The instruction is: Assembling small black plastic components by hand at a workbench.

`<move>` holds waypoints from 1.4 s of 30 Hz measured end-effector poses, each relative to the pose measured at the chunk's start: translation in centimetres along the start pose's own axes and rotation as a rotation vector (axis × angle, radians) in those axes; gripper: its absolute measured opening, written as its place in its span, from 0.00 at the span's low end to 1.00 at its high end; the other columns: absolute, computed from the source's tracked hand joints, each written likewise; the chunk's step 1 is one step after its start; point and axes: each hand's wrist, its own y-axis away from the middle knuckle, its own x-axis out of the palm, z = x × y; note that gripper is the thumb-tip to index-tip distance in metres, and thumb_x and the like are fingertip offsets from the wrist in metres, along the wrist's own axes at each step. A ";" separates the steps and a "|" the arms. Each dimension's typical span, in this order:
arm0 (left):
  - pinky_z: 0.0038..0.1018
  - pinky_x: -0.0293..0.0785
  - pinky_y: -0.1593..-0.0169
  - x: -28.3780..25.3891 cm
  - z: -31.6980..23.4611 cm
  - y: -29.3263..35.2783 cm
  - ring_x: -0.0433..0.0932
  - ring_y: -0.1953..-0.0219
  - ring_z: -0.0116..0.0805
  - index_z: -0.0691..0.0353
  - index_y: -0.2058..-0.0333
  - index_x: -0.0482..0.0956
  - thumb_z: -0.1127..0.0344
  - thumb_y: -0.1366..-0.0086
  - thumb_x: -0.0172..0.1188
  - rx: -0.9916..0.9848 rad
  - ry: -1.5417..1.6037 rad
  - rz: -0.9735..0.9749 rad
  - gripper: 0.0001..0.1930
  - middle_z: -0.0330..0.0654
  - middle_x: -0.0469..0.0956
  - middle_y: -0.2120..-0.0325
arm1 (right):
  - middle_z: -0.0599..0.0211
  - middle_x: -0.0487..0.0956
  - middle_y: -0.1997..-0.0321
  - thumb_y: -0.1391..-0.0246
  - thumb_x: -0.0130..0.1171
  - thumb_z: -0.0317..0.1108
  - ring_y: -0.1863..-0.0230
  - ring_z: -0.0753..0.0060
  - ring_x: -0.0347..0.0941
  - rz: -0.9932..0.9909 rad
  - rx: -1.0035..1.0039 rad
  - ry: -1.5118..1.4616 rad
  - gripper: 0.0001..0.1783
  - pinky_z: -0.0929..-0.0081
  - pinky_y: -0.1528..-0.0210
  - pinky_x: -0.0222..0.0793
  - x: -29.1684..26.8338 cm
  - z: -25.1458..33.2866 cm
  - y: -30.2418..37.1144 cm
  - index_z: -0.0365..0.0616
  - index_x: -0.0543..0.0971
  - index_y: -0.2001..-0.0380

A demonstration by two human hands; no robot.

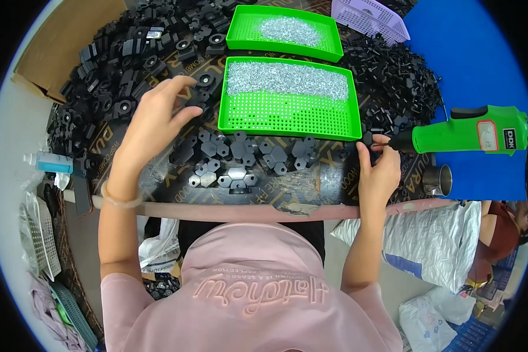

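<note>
My left hand [165,111] hovers over the left of the bench, thumb and fingers apart, holding nothing. It is nearest to a black part with a metal ring [205,80]. At the right, the thumb and fingers of my right hand [381,170] close around a small black plastic part [367,139], largely hidden by the fingers. Just beside those fingertips is the dark nose of a green electric screwdriver [463,132], which lies sideways. Between my hands stands a row of black hexagon-plated parts [240,148]; two nearer ones [237,177] shine with glare.
A green perforated tray [287,120] holds small silvery screws; another green tray [236,36] sits behind it. Black parts [117,76] heap up at left, smaller black pieces [393,70] at right. A metal cup [438,179] lies near the pink front edge [229,212]. A purple basket [369,20] stands far back.
</note>
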 end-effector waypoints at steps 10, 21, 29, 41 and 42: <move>0.28 0.76 0.59 0.7 1.8 0.0 0.79 0.67 0.33 0.63 0.44 0.73 0.79 0.40 0.62 -0.093 0.173 -0.023 0.24 0.44 0.81 0.69 | 0.67 0.79 0.72 0.46 0.69 0.31 0.74 0.75 0.69 0.046 0.188 -0.292 0.11 0.74 0.67 0.67 -2.9 -1.6 0.3 0.36 0.80 0.63; 0.35 0.76 0.50 0.6 2.3 -0.2 0.81 0.55 0.42 0.68 0.48 0.77 0.68 0.42 0.69 -0.089 0.157 0.262 0.23 0.50 0.83 0.58 | 0.68 0.80 0.71 0.45 0.68 0.31 0.72 0.76 0.71 0.029 0.130 -0.239 0.10 0.77 0.65 0.67 -4.3 -1.2 1.7 0.37 0.80 0.63; 0.41 0.72 0.43 1.4 2.1 -0.4 0.76 0.48 0.56 0.67 0.49 0.76 0.68 0.36 0.60 0.044 -0.105 0.152 0.17 0.58 0.79 0.52 | 0.63 0.77 0.72 0.52 0.69 0.23 0.72 0.70 0.72 0.147 0.036 -0.314 0.10 0.74 0.65 0.68 -5.5 0.8 2.8 0.37 0.81 0.64; 0.26 0.81 0.59 -0.8 -3.4 1.3 0.79 0.55 0.32 0.63 0.34 0.62 0.71 0.29 0.54 -0.102 1.075 0.078 0.26 0.44 0.77 0.53 | 0.73 0.78 0.62 0.48 0.67 0.23 0.63 0.81 0.74 0.389 0.421 -1.473 0.13 0.83 0.58 0.69 -3.8 4.9 5.0 0.38 0.77 0.59; 0.25 0.80 0.62 -0.3 -5.0 2.0 0.81 0.56 0.37 0.65 0.32 0.57 0.62 0.29 0.54 -0.066 1.169 0.135 0.30 0.49 0.77 0.51 | 0.72 0.78 0.62 0.47 0.66 0.23 0.62 0.81 0.74 0.418 0.503 -1.587 0.14 0.83 0.58 0.70 -3.6 5.5 5.0 0.38 0.76 0.58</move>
